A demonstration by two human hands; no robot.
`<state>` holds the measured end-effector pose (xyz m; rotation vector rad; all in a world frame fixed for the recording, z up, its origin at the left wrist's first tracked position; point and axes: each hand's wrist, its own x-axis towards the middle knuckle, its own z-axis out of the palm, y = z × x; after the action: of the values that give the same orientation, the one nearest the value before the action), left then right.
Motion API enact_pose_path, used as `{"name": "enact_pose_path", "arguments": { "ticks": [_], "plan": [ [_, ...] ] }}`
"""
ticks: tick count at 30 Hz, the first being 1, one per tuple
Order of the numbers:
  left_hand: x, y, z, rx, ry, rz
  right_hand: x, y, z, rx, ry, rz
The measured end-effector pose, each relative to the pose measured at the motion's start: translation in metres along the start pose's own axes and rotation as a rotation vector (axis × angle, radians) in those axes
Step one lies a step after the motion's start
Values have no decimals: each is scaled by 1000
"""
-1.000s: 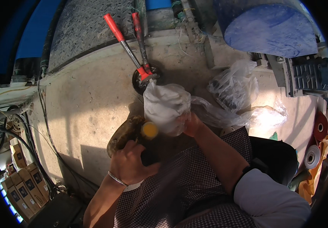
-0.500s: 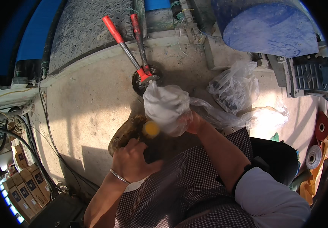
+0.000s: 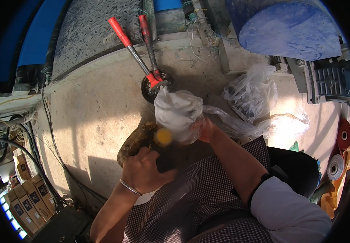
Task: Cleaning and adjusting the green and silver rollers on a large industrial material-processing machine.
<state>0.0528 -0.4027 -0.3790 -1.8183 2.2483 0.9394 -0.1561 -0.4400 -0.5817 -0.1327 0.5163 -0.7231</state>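
Cutters (image 3: 142, 52) behind bag (image 3: 179, 115) — boxes (image 3: 23, 200) far left.

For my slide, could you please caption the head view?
Right hand holds a white plastic bag; left hand holds a yellow-tipped tool beside it.
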Motion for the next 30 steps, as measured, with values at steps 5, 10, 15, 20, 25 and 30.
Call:
{"name": "enact_pose_path", "arguments": {
  "ticks": [5,10,15,20,25,30],
  "plan": [
    [5,1,0,13,-1,4,1,-10,16,50,19,20],
    [8,4,-1,11,-14,5,4,-8,1,29,-14,14],
    [10,5,-1,5,-6,15,6,-5,-3,18,-69,-18],
    [12,6,0,16,-26,-4,11,-3,-7,6,-52,-3],
    [15,7,0,29,-34,-3,15,-2,-15,97,-30,41],
    [18,10,-2,32,-77,-40,17,-2,-19,263,70,132]
  ]
}}
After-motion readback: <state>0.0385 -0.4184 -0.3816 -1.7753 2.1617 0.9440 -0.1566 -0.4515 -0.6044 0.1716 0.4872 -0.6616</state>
